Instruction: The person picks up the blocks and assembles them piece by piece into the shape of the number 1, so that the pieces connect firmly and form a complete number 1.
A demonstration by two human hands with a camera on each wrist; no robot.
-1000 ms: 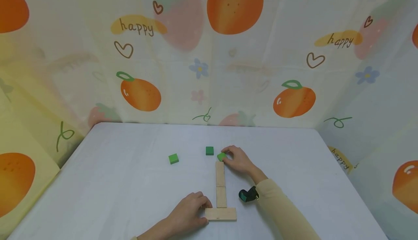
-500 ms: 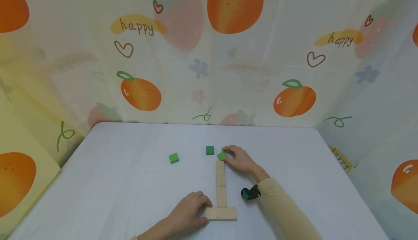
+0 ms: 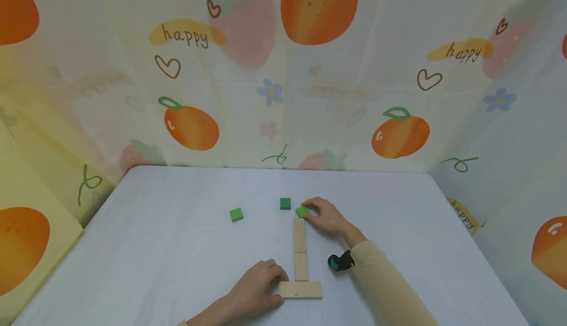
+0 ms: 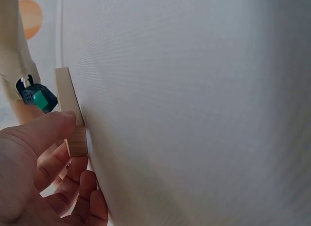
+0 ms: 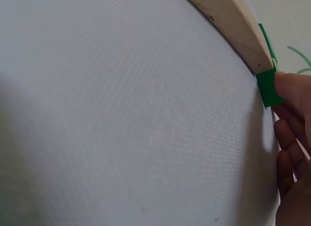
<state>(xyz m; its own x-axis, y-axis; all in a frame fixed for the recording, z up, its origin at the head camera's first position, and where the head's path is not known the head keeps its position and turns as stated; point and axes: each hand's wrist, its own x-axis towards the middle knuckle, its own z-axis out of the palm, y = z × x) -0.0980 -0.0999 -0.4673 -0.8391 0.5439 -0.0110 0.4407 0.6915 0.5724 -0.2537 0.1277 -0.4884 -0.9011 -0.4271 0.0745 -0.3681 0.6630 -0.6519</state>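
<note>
My left hand (image 3: pixel 256 289) pinches the left end of a crosswise wooden block (image 3: pixel 301 290) between thumb and fingers. The left wrist view shows the thumb on top of that wooden block (image 4: pixel 68 92). Two more wooden blocks, a nearer one (image 3: pixel 300 267) and a farther one (image 3: pixel 299 235), run end to end away from it, forming an upside-down T. At the far end my right hand (image 3: pixel 327 216) pinches a light green block (image 3: pixel 302 211), turned at an angle to the row. In the right wrist view this green block (image 5: pixel 269 88) lies against the wooden block's end (image 5: pixel 238 31).
A dark green block (image 3: pixel 285 204) lies just behind and left of the held one. Farther left is another light green block (image 3: pixel 236 214). A black wrist camera (image 3: pixel 340 261) juts from the right sleeve. The white table (image 3: pixel 155 247) meets a fruit-print curtain at the back.
Both hands keep their holds and the blocks stay in place. Only a very slight shift of the view and of the right forearm shows.
</note>
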